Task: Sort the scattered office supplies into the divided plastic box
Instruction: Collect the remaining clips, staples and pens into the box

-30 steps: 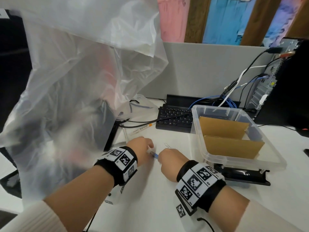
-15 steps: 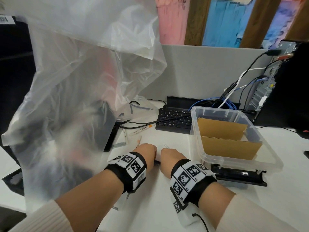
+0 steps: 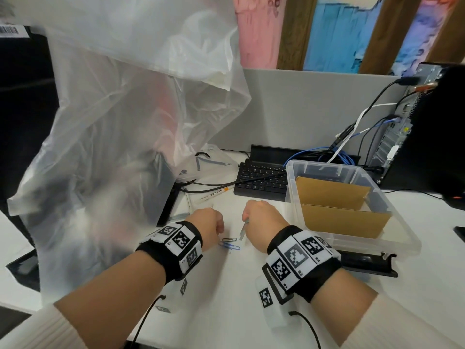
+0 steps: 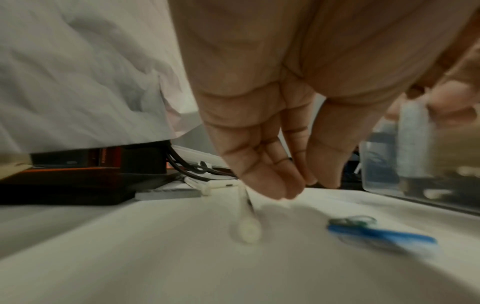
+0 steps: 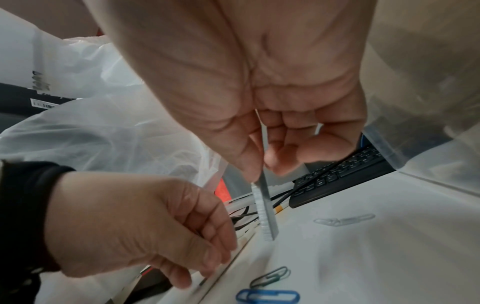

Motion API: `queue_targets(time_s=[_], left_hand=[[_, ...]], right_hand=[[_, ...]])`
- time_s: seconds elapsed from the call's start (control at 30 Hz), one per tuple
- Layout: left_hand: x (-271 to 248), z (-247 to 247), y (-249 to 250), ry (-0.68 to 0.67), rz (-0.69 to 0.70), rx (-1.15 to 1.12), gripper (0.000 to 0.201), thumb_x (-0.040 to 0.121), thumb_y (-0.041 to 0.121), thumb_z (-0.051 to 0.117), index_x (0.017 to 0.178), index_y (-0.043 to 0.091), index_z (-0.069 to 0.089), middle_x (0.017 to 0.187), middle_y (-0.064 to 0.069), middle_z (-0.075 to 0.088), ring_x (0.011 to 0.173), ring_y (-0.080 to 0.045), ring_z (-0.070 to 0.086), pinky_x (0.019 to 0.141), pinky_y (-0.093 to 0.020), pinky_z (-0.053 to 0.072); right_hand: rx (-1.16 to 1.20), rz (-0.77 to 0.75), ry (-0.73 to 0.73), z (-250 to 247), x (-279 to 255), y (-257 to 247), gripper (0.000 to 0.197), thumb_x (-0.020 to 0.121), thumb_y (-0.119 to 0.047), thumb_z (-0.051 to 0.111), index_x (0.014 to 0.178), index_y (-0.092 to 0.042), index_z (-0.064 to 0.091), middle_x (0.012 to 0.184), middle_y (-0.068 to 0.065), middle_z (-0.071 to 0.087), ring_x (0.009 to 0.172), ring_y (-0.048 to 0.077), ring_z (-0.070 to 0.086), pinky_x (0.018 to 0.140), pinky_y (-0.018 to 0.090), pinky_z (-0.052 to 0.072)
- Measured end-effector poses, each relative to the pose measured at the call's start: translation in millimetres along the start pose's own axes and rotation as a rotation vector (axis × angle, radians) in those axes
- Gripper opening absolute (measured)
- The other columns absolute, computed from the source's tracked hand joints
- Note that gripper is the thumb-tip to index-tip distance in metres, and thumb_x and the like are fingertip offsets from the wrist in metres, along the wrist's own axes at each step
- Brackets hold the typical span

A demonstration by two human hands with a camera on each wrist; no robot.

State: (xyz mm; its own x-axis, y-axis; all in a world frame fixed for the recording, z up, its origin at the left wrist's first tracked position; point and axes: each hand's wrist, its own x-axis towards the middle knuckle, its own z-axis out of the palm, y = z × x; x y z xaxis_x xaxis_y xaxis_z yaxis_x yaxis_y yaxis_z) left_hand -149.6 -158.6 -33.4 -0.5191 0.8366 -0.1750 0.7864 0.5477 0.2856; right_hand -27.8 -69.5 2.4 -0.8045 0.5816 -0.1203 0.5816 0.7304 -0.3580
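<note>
Staples, a grey strip (image 5: 267, 207) of them stuck together, hang from the right hand (image 3: 264, 220), pinched at the upper end between the thumb and the first fingers (image 5: 280, 162). The long axis of the strip is close to upright, a little tilted, and its lower end points down to the white desk (image 3: 226, 298), almost touching it. From this grip the divided plastic box (image 3: 392, 240) lies to the right and a little farther from the person, just beside the right wrist. The two cardboard dividers (image 3: 344, 220) stand across it, and the compartments look empty as far as I can see. So the right hand is clearly the nearer one to the box, and I judge the coming move is a lift over the near wall and then a turn of the strip so it lies flat along a compartment.

The left hand (image 3: 208, 222) is lower and to the left, with the fingers curled together in a narrow pinch over a thin pale stick (image 4: 246, 207); I cannot tell what this thing is, because it is blurred. Between the two hands a blue paper clip (image 3: 229, 246) and a dark paper clip (image 3: 229, 240) lie flat on the desk, touching each other. A third, pale paper clip (image 5: 345, 219) lies farther out, toward the keyboard (image 3: 261, 180). A marker (image 3: 214, 193) lies near the cables, beside the big plastic bag (image 3: 125, 122).
</note>
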Motion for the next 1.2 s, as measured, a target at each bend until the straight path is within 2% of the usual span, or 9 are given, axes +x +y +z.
queue_targets(time_s=[0.17,0.3,0.37,0.47,0.6,0.77,0.87,0.97,1.2], left_hand=[[9.2,-23.6,-24.1,0.139,-0.2,0.047,0.023,0.089,0.015,0.055,0.111,0.014,0.061,0.116,-0.005,0.061,0.108,-0.024,0.058,0.093,-0.03,0.047],[15.2,-33.4,-41.3,0.075,-0.283,0.22,0.03,0.095,0.014,0.047,0.123,0.006,0.054,0.122,-0.01,0.059,0.113,-0.028,0.057,0.092,-0.031,0.045],[15.2,-30.6,-44.6,0.016,-0.309,0.287,0.03,0.095,0.013,0.046,0.123,0.006,0.053,0.101,-0.003,0.06,0.105,-0.025,0.058,0.09,-0.028,0.045],[19.3,-21.2,-51.2,0.021,-0.322,0.318,0.026,0.09,0.015,0.051,0.115,0.011,0.057,0.071,0.006,0.041,0.084,-0.022,0.055,0.078,-0.025,0.045],[20.3,-21.0,-46.3,-0.049,-0.371,0.277,0.023,0.088,0.012,0.056,0.11,0.006,0.059,0.092,-0.004,0.059,0.091,-0.026,0.059,0.084,-0.031,0.049],[18.0,-17.4,-47.6,-0.042,-0.344,0.25,0.019,0.085,0.013,0.057,0.102,0.007,0.059,0.077,0.001,0.052,0.078,-0.023,0.056,0.074,-0.029,0.048],[15.6,-16.0,-41.4,-0.085,-0.294,0.245,0.022,0.091,0.021,0.052,0.107,0.007,0.059,0.103,-0.005,0.063,0.094,-0.025,0.06,0.078,-0.028,0.047],[11.6,-12.1,-33.4,-0.093,-0.267,0.242,0.03,0.095,0.021,0.048,0.121,0.006,0.054,0.124,-0.009,0.058,0.113,-0.026,0.057,0.09,-0.028,0.044],[-0.5,-8.7,-24.5,0.02,-0.182,0.036,0.028,0.092,0.021,0.054,0.119,0.017,0.048,0.109,-0.002,0.061,0.096,-0.018,0.058,0.078,-0.024,0.046]], right_hand=[[0.098,0.003,0.017,-2.3,-4.5,2.7,0.024,0.091,-0.002,0.045,0.112,-0.007,0.055,0.115,0.01,0.057,0.095,0.021,0.052,0.077,0.025,0.041],[0.215,-0.013,0.079,-4.4,-9.2,1.3,0.015,0.09,-0.006,0.049,0.102,-0.011,0.056,0.105,0.007,0.057,0.088,0.02,0.054,0.071,0.024,0.041],[0.242,-0.027,0.103,-5.9,-11.3,0.1,0.014,0.09,-0.006,0.049,0.1,-0.012,0.055,0.101,0.004,0.056,0.087,0.019,0.054,0.071,0.025,0.042],[0.272,-0.048,0.122,-8.4,-14.8,-0.3,0.016,0.091,-0.008,0.047,0.104,-0.014,0.053,0.099,0.004,0.055,0.086,0.019,0.054,0.071,0.024,0.042],[0.288,-0.065,0.132,-11.6,-18.5,2.9,0.019,0.091,-0.008,0.047,0.11,-0.013,0.05,0.098,0.006,0.057,0.086,0.02,0.056,0.074,0.028,0.047],[0.311,-0.079,0.124,-10.9,-21.1,2.8,0.02,0.092,-0.008,0.047,0.111,-0.013,0.049,0.099,0.007,0.058,0.087,0.021,0.059,0.075,0.028,0.048],[0.34,-0.089,0.119,-10.4,-22.5,1.6,0.018,0.092,-0.007,0.045,0.11,-0.012,0.048,0.099,0.009,0.058,0.088,0.023,0.062,0.076,0.03,0.05],[0.401,-0.081,0.123,-11.8,-25.2,1.6,0.018,0.093,-0.007,0.043,0.11,-0.013,0.046,0.101,0.01,0.056,0.087,0.025,0.065,0.071,0.034,0.053],[0.453,-0.082,0.146,-19.7,-32.6,2.0,0.018,0.093,-0.006,0.038,0.107,-0.016,0.044,0.1,0.009,0.054,0.086,0.026,0.065,0.074,0.045,0.057]])
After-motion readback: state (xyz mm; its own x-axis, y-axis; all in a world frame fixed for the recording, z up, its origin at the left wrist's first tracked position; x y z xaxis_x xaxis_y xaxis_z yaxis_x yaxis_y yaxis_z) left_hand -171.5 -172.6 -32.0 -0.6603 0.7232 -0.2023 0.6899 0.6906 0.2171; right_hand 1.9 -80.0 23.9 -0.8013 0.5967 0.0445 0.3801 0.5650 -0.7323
